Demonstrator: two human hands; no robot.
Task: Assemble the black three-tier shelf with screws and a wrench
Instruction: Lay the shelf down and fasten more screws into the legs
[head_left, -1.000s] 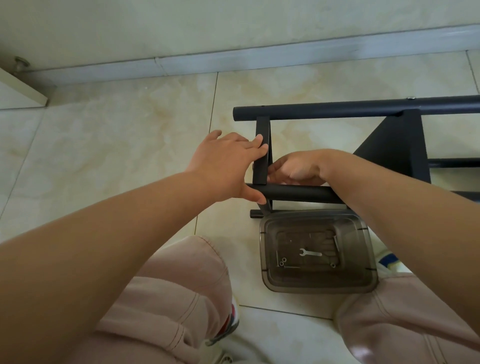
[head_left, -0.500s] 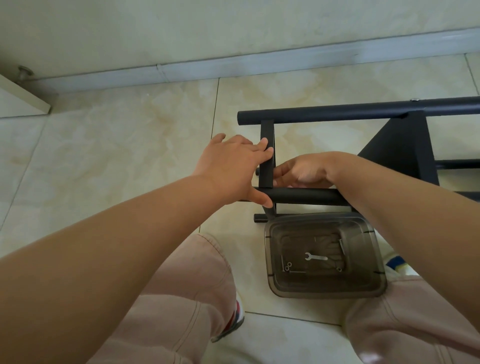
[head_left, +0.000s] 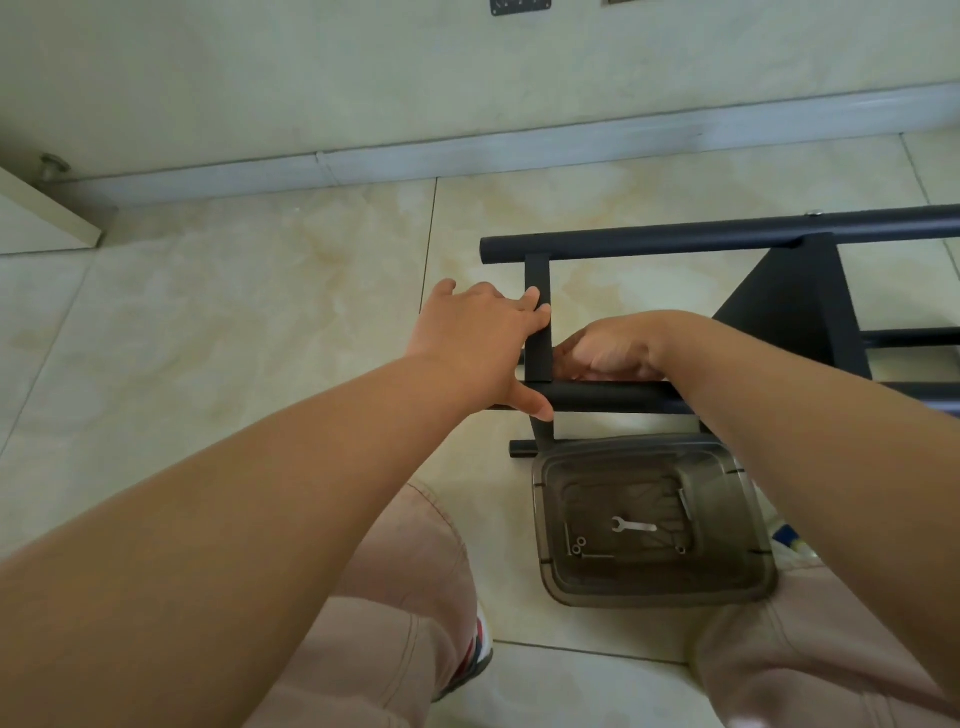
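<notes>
We brace black shelf frame (head_left: 727, 241) on its side on floor: left hand (head_left: 480, 345) grips crossbar (head_left: 537, 322), right hand (head_left: 605, 353) curled inside, contents hidden; one tier fitted, wrench (head_left: 632, 526) idle in tray (head_left: 748, 592)

one shelf (head_left: 779, 322), one wrench (head_left: 632, 526), one tray (head_left: 727, 587)
</notes>
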